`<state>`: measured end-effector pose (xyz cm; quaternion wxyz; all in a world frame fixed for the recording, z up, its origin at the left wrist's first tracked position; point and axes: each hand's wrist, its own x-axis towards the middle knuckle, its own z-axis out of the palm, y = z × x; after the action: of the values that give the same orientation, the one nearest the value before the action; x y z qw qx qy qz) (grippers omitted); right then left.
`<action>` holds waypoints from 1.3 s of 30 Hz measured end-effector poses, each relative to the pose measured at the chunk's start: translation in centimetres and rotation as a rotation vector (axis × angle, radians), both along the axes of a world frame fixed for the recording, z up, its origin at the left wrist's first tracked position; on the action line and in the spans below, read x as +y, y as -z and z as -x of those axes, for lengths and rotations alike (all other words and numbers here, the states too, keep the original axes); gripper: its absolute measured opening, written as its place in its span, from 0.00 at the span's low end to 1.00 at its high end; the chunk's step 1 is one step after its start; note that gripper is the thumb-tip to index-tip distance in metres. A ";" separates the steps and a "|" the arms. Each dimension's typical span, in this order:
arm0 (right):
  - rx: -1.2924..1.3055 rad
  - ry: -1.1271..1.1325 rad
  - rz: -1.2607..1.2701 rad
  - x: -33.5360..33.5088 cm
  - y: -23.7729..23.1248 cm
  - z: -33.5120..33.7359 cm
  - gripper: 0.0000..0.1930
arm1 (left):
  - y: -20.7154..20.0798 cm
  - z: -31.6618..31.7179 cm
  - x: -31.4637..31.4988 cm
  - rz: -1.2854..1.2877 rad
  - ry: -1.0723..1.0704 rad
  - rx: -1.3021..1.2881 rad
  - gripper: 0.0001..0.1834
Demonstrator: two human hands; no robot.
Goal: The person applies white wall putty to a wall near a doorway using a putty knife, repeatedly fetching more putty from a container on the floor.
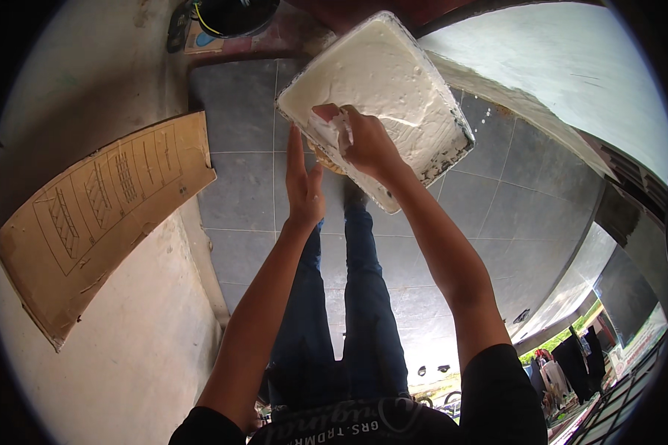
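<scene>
A square, shallow tray-like slab (382, 74) with a thick white, pasty surface and a stained, chipped rim sits tilted in front of me. My right hand (367, 144) is over its near left part, fingers bent together around something white that I cannot make out. White smears show on those fingers. Beside the slab's near left edge is my left hand (302, 185), its fingers stretched out and pointing up along the rim. Whether its fingertips touch the rim, I cannot tell. A tan, rounded thing (328, 162) shows partly beneath the slab.
Dark grey floor tiles (237, 189) lie below, with white drops (488, 113) right of the slab. A brown cardboard sheet (104, 215) leans on the left wall. A black round container (237, 18) stands at the far left. At lower right hang dark clothes (571, 363).
</scene>
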<state>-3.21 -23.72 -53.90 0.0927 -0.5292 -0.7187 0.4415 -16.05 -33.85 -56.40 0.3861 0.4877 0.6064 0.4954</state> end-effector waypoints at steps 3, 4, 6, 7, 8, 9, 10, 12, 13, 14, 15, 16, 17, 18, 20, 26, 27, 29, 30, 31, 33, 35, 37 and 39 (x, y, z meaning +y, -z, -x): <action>-0.017 -0.050 -0.025 -0.2 0.0 1.0 0.19 | 0.2 0.2 -0.1 0.012 0.006 0.011 0.36; -0.028 -0.092 -0.076 -0.2 0.0 1.0 0.18 | 0.1 0.1 0.0 -0.006 0.007 0.004 0.36; -0.004 -0.024 -0.134 0.2 -1.4 0.5 0.18 | 0.3 0.1 0.0 -0.021 0.006 -0.001 0.36; 0.024 0.044 -0.193 0.4 -2.1 0.3 0.17 | 0.4 0.1 -0.2 0.035 0.001 -0.030 0.38; 0.063 0.117 -0.229 0.5 -1.8 0.0 0.16 | 0.5 0.2 -0.3 0.092 -0.005 -0.058 0.39; 0.060 0.116 -0.228 0.6 -1.7 -0.5 0.16 | 0.6 0.2 -0.3 0.093 -0.005 -0.061 0.39; 0.046 0.178 -0.225 0.7 -1.7 -1.1 0.16 | 0.7 0.3 -0.3 0.074 -0.001 -0.044 0.39; 0.011 0.305 -0.223 0.6 -1.2 -2.5 0.16 | 0.8 0.1 -0.3 0.053 0.004 -0.031 0.39; 0.021 0.365 -0.084 0.6 -1.2 -3.4 0.18 | 0.7 0.1 -0.3 0.056 0.008 0.005 0.38; 0.019 0.399 -0.053 0.5 -1.0 -4.3 0.19 | 0.6 0.2 -0.3 0.060 0.013 0.040 0.38; 0.014 0.434 -0.024 0.3 -0.7 -5.3 0.19 | 0.7 0.1 -0.2 0.057 0.013 0.037 0.38; 0.032 0.490 -0.020 -0.1 -0.3 -5.8 0.20 | 0.7 0.2 -0.3 0.040 0.021 0.060 0.37; 0.033 0.490 -0.019 -0.4 0.1 -6.4 0.20 | 0.7 0.4 -0.3 0.023 0.028 0.082 0.37; 0.026 0.514 -0.008 -0.8 0.7 -7.2 0.21 | 0.6 0.3 -0.3 0.023 0.029 0.079 0.37; 0.037 0.520 0.025 -1.9 1.8 -8.8 0.23 | 0.4 0.2 -0.1 0.027 0.035 0.092 0.37; -0.002 0.608 -0.015 -5.5 2.8 -7.3 0.24 | 0.9 0.8 -0.5 0.028 0.053 0.130 0.37; 0.005 0.635 -0.011 -5.6 2.8 -6.9 0.24 | 0.9 0.7 -0.4 0.028 0.055 0.128 0.37; 0.017 0.650 -0.011 -5.7 3.1 -5.7 0.25 | 0.8 0.6 -0.3 0.035 0.060 0.119 0.37; 0.047 0.654 0.013 -5.4 2.7 -4.3 0.25 | 0.8 0.8 -0.4 0.036 0.060 0.124 0.37; 0.070 0.661 0.033 -5.2 2.5 -3.4 0.26 | 0.9 0.6 -0.3 0.034 0.052 0.120 0.37; 0.019 0.555 -0.074 -4.8 2.7 -1.4 0.23 | 0.9 0.4 -0.3 0.033 0.046 0.115 0.37; 0.068 0.508 -0.059 -3.9 1.9 -1.1 0.23 | 0.9 0.4 -0.3 0.053 0.047 0.110 0.38; 0.131 0.501 -0.033 -3.1 0.6 -1.3 0.23 | 1.0 0.8 -0.4 0.047 0.053 0.117 0.38; 0.143 0.585 -0.089 -2.9 -0.2 -3.0 0.25 | 1.0 1.1 -0.6 0.041 0.058 0.116 0.38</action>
<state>-0.24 -26.65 -53.70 0.2894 -0.6768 -0.5461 0.4000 -17.14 -34.44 -57.36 0.3745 0.5250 0.6233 0.4422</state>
